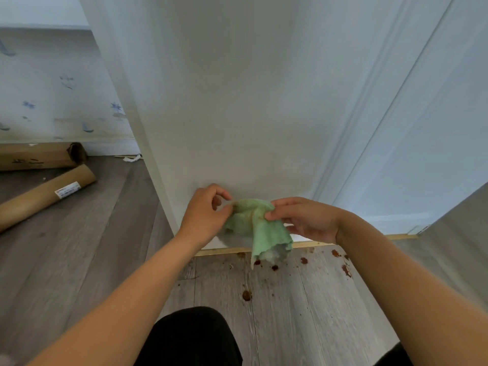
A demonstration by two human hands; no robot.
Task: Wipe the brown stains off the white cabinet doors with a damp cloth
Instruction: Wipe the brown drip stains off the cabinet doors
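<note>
A green cloth with a brownish smear near its top hangs in front of the bottom of the white cabinet panel. My left hand pinches the cloth's upper left edge. My right hand pinches its upper right part between thumb and fingers. The cloth's lower end droops just above the floor. The wide panel looks pale with only faint smudges low down. A second white door with a moulded frame stands open to the right.
Brown spots dot the grey wood floor below the cabinet. Two cardboard tubes lie on the floor at the left by a patterned wall. My dark-clothed knee is at the bottom centre.
</note>
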